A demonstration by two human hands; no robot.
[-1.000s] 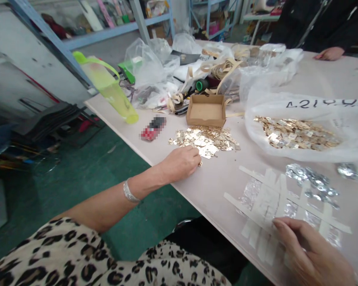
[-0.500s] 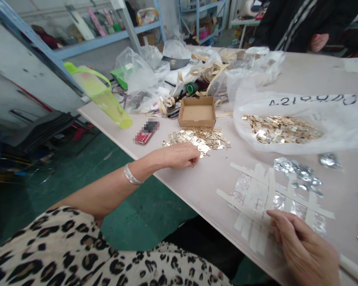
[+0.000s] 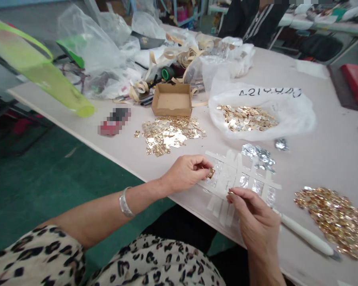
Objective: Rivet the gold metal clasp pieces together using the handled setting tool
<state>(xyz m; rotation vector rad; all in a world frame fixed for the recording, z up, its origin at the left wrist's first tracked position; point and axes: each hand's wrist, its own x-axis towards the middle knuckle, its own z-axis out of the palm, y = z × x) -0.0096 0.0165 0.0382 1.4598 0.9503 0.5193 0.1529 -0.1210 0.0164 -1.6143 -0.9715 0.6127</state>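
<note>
My left hand pinches a small gold metal piece over the near edge of the table, beside a grid of white tape strips with silver foil bits under them. My right hand rests at the front of that grid with its fingertips pinched on something I cannot make out. A loose pile of gold pieces lies just beyond my left hand.
A small cardboard box stands behind the pile. A white plastic bag holds more gold pieces. A heap of gold round parts and a white-handled tool lie at right. Clutter of bags and a green jug fills the back left. Another person sits at the far end.
My left hand left the gold pile and came to the tape grid with one gold piece. My right hand closed its fingertips at the grid. The view swung right.
</note>
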